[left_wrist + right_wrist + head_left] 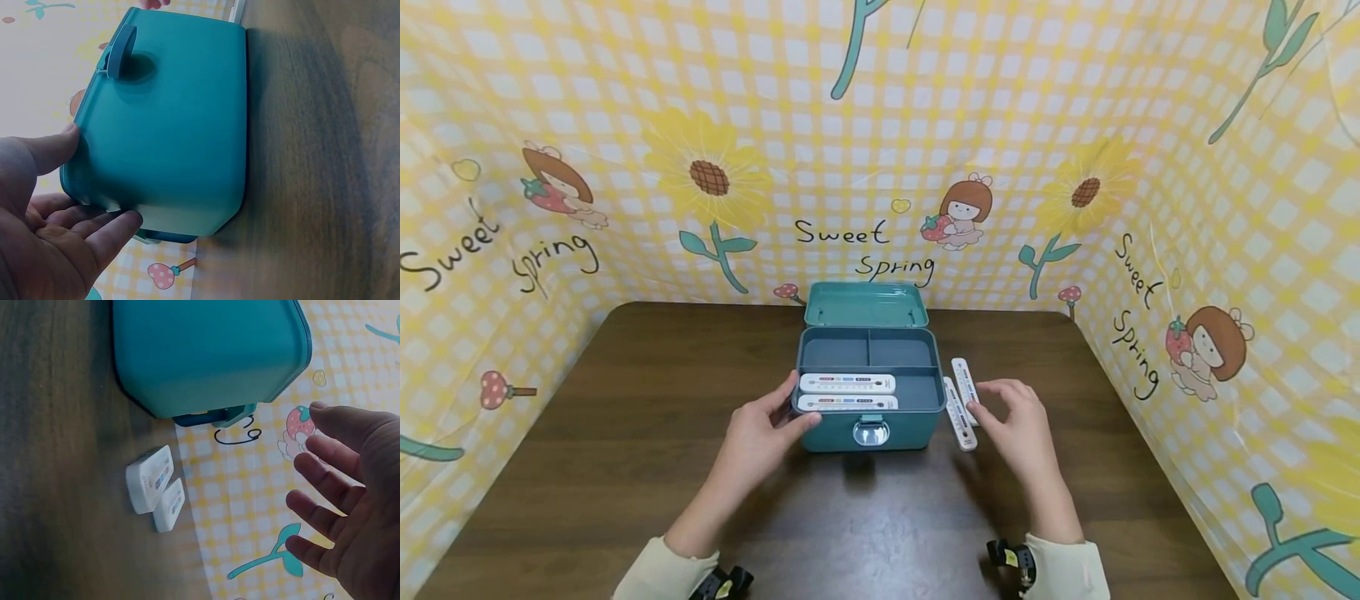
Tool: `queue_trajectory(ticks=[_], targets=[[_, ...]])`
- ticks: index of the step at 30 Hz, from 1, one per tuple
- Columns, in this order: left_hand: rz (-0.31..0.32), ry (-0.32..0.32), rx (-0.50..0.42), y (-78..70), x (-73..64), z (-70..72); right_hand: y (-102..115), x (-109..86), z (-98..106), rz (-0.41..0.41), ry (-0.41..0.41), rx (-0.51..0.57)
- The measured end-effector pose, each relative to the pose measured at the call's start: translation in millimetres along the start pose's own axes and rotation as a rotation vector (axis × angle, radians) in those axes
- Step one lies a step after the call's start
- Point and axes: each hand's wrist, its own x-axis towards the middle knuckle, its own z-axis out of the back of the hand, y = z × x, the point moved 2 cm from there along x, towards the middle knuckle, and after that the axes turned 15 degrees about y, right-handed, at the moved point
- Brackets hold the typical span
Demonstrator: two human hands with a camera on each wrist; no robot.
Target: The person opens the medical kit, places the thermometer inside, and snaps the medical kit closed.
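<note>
A teal storage box (835,437) with a metal front latch (871,431) stands with its lid raised. My left hand (763,429) holds its front left corner, thumb at the front edge and fingers along the side; the left wrist view shows this hand (59,225) too. Inside, in the front compartment, lie two slim white strips, an upper one (847,383) and a lower one (847,402), both with small coloured print. Two more white strips, one nearer (960,415) and one farther (964,382), lie right of the box. My right hand (1018,425) hovers beside them, fingers spread and holding nothing.
The box's grey tray has two smaller compartments (835,346) at the back. Its open lid (867,305) leans back near the patterned cloth (865,167) that encloses the dark wooden table (662,400).
</note>
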Motion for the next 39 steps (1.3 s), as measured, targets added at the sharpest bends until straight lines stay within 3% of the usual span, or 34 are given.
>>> queue_trajectory(ticks=[14,22,39], targets=[[0.025,-0.005,0.021,0.2,-0.2,0.9,-19,-3.6,-28,-0.174,0.071,0.077],[0.032,0.004,-0.002,0.4,-0.1,-1.0,-28,-8.2,-44,-0.310,0.095,0.025],[0.011,0.003,0.012,-0.4,0.3,-1.3,-42,-13.8,-56,-0.327,0.090,-0.082]])
